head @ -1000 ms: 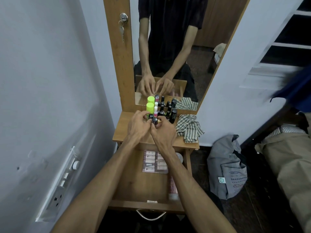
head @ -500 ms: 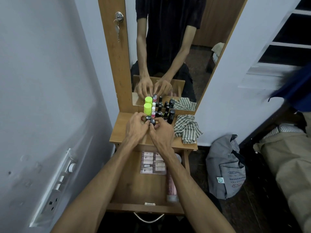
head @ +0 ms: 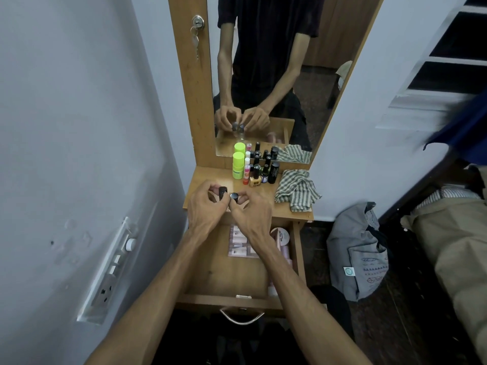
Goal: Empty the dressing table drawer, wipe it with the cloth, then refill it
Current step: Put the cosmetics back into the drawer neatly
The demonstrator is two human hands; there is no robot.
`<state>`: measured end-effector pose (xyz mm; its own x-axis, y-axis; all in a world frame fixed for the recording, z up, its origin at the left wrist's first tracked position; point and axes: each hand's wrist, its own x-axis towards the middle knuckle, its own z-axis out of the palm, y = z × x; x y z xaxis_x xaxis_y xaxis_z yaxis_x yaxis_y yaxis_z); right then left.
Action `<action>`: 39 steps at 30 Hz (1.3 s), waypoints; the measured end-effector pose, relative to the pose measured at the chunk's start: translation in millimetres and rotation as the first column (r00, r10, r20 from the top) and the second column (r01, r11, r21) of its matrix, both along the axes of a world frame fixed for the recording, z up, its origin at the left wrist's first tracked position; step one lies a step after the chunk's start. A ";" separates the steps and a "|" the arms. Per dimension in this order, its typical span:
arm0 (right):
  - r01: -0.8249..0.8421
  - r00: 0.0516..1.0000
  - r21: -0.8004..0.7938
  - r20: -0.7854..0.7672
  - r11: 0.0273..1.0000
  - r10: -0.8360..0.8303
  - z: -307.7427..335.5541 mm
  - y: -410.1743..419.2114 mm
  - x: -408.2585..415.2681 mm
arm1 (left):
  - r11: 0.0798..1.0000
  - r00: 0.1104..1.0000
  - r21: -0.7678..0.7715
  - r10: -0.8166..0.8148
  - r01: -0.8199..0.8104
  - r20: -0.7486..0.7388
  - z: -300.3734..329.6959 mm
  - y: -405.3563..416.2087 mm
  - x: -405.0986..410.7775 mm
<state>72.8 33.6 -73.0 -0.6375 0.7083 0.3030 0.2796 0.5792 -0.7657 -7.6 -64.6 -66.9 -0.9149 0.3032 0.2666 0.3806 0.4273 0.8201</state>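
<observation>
The wooden drawer [head: 210, 283] stands pulled open below the dressing table top [head: 205, 177]. Inside it lie a pink pack of small bottles [head: 238, 245], a round white jar [head: 282, 235] and a pink tube [head: 286, 255]. My left hand [head: 207, 206] pinches a small black-capped bottle [head: 222, 193] over the front of the table top. My right hand [head: 253, 212] pinches another black-capped bottle [head: 234, 197] right beside it. At the back, by the mirror, stands a cluster of cosmetics: a lime-green container [head: 238, 165] and nail polish bottles [head: 255, 180]. The green checked cloth [head: 296, 189] lies crumpled at the right.
A mirror [head: 276, 75] in a wooden frame rises behind the table, with a key in its lock [head: 197, 23]. A wall with a switch panel [head: 110, 270] stands close on the left. A grey bag [head: 358, 251] sits on the dark floor at the right, beside a bed edge [head: 458, 233].
Both hands have drawn back from the cluster of cosmetics toward the front of the table top, each carrying a small black-capped bottle.
</observation>
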 end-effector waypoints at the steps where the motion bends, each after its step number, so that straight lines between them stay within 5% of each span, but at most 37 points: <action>1: -0.004 1.000 -0.019 0.004 1.000 0.004 -1.9 -4.8 2.4 | 1.000 1.000 0.012 0.002 -0.002 -0.006 -3.1 -6.2 2.6; 8: -0.060 0.996 -0.032 0.072 0.998 0.062 -15.0 -37.0 25.4 | 1.000 1.000 0.008 0.002 -0.002 0.014 -23.8 -43.6 22.9; 22: -0.095 0.969 -0.116 0.215 0.989 0.119 -61.6 -60.1 26.3 | 0.918 0.999 -0.397 0.015 -0.002 0.030 -70.9 -79.3 14.3; 39: -0.083 0.949 -0.126 0.294 0.988 0.118 -83.9 -50.1 -23.3 | 0.888 0.998 -0.459 -0.053 0.026 -0.045 -88.8 -54.6 -21.9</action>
